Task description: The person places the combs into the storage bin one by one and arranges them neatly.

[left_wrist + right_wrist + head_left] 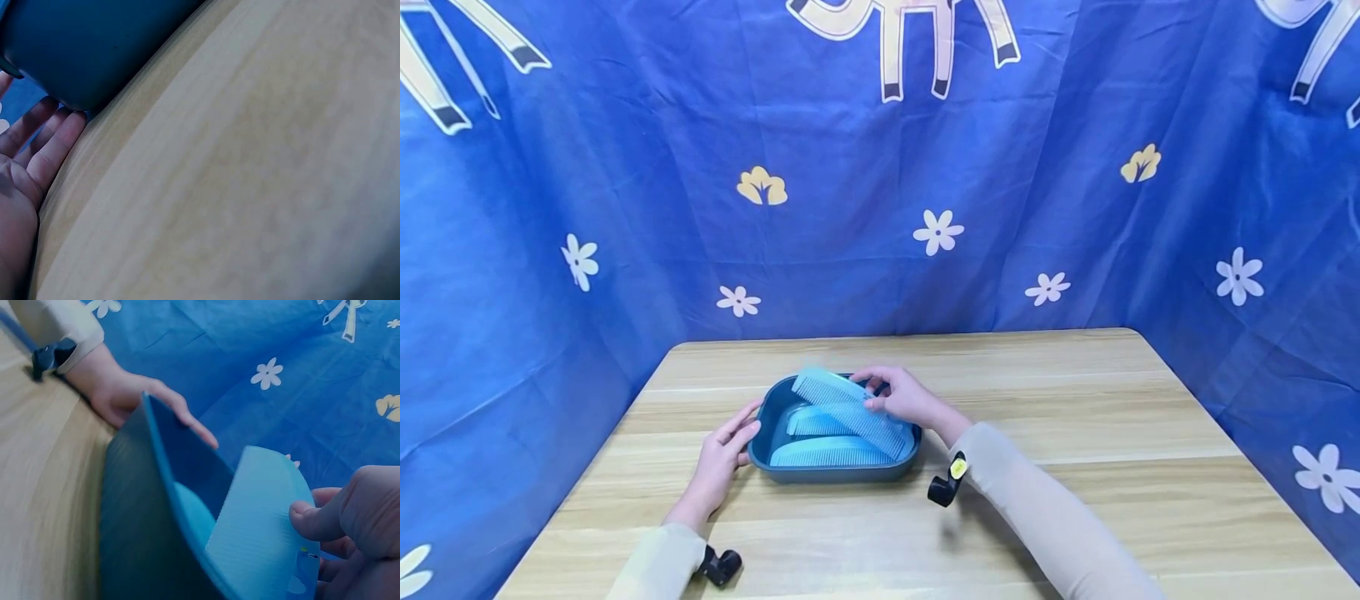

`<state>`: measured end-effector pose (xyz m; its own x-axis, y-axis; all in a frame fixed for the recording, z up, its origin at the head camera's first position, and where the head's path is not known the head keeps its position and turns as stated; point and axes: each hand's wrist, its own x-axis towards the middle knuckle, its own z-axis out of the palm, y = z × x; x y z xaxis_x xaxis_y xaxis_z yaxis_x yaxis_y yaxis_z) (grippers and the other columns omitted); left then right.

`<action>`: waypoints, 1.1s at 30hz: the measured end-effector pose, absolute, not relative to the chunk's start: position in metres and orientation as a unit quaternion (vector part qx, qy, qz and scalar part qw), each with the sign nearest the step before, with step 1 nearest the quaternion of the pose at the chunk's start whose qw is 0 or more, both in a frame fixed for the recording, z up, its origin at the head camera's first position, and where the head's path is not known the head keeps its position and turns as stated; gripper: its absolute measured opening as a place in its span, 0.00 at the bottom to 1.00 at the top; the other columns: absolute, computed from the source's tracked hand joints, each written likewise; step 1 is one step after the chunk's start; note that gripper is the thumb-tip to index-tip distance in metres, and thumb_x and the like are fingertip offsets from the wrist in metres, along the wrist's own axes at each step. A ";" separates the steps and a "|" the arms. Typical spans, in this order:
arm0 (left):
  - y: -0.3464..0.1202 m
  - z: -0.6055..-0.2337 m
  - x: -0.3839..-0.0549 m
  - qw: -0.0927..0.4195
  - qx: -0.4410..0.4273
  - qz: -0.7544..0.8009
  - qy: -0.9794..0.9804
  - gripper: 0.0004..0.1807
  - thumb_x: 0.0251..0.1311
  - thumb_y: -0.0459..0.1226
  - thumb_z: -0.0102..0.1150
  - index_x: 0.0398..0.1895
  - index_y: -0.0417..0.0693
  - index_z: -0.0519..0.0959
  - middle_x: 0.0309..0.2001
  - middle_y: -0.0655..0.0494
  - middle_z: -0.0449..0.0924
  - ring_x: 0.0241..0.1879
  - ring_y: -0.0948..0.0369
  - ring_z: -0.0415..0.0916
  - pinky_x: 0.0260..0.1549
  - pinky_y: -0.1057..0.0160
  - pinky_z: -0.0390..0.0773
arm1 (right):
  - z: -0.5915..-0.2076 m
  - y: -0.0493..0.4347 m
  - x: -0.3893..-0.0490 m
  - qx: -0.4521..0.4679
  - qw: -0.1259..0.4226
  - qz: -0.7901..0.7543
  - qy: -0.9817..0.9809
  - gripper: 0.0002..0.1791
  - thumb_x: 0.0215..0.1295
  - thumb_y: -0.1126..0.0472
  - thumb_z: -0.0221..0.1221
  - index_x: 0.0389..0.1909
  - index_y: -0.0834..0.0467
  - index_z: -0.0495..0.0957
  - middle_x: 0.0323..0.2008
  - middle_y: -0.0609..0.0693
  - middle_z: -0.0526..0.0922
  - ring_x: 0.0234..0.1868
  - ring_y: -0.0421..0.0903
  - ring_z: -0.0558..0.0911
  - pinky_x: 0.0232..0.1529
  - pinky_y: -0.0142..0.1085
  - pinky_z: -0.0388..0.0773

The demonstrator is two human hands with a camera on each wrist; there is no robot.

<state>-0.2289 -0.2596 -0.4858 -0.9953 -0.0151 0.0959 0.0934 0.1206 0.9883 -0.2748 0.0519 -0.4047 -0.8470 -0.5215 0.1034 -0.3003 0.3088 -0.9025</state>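
A dark teal oval basin holds light-blue combs. My right hand pinches one wide comb by its spine, thumb on one face and fingers behind. This comb lies slanted over the basin, its upper left end raised above the far rim. Beneath it, a curved comb lies along the near side and a shorter-looking comb shows partly behind. At the basin's left end, my left hand rests with extended fingers against the outer wall, fingertips low near its base.
The basin stands on a light wood-grain table. A blue curtain with white flowers and animal figures hangs behind the table and at both sides. Black wrist cameras are strapped over both pale sleeves.
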 end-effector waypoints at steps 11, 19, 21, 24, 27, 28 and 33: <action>-0.258 -0.484 -0.228 0.040 -0.027 -0.668 -0.742 0.29 0.65 0.47 0.52 0.67 0.49 0.64 0.51 0.59 0.72 0.44 0.69 0.75 0.36 0.66 0.80 | -0.420 0.047 -0.277 -0.287 0.136 -0.482 0.816 0.18 0.59 0.70 0.60 0.50 0.53 0.79 0.34 0.48 0.76 0.30 0.44 0.73 0.27 0.30 0.70; -0.259 -0.484 -0.229 0.042 -0.029 -0.676 -0.735 0.29 0.65 0.46 0.53 0.67 0.47 0.64 0.50 0.59 0.72 0.43 0.69 0.76 0.35 0.67 0.80 | -0.428 0.040 -0.277 -0.308 0.143 -0.437 0.833 0.16 0.61 0.70 0.59 0.47 0.52 0.81 0.32 0.47 0.76 0.31 0.43 0.73 0.23 0.29 0.68; -0.258 -0.485 -0.230 0.041 -0.030 -0.675 -0.737 0.29 0.65 0.46 0.53 0.67 0.47 0.64 0.50 0.58 0.72 0.43 0.69 0.75 0.35 0.67 0.80 | -0.428 0.039 -0.277 -0.315 0.141 -0.426 0.836 0.15 0.61 0.70 0.59 0.47 0.52 0.81 0.32 0.47 0.76 0.33 0.43 0.73 0.26 0.29 0.70; -0.258 -0.484 -0.232 0.042 -0.031 -0.672 -0.738 0.29 0.65 0.46 0.53 0.67 0.48 0.64 0.50 0.57 0.72 0.43 0.68 0.75 0.34 0.67 0.80 | -0.428 0.037 -0.277 -0.325 0.135 -0.415 0.839 0.15 0.61 0.71 0.58 0.47 0.54 0.81 0.31 0.47 0.76 0.35 0.43 0.74 0.30 0.29 0.72; -0.258 -0.484 -0.232 0.042 -0.028 -0.668 -0.743 0.28 0.65 0.47 0.52 0.67 0.49 0.64 0.52 0.55 0.72 0.43 0.68 0.75 0.35 0.67 0.80 | -0.429 0.036 -0.276 -0.329 0.132 -0.408 0.842 0.14 0.61 0.71 0.58 0.46 0.55 0.81 0.30 0.46 0.76 0.34 0.42 0.74 0.34 0.29 0.74; -0.258 -0.485 -0.232 0.042 -0.027 -0.667 -0.744 0.28 0.65 0.47 0.52 0.67 0.49 0.65 0.52 0.54 0.71 0.44 0.68 0.75 0.35 0.67 0.80 | -0.429 0.035 -0.276 -0.328 0.131 -0.404 0.844 0.14 0.61 0.71 0.58 0.46 0.55 0.81 0.30 0.46 0.76 0.34 0.41 0.74 0.34 0.29 0.74; -0.260 -0.486 -0.232 0.037 -0.025 -0.660 -0.750 0.28 0.65 0.48 0.51 0.67 0.51 0.64 0.54 0.51 0.70 0.45 0.68 0.75 0.36 0.66 0.80 | -0.430 0.034 -0.273 -0.317 0.137 -0.382 0.857 0.16 0.60 0.71 0.57 0.47 0.55 0.79 0.29 0.43 0.77 0.33 0.38 0.75 0.37 0.28 0.75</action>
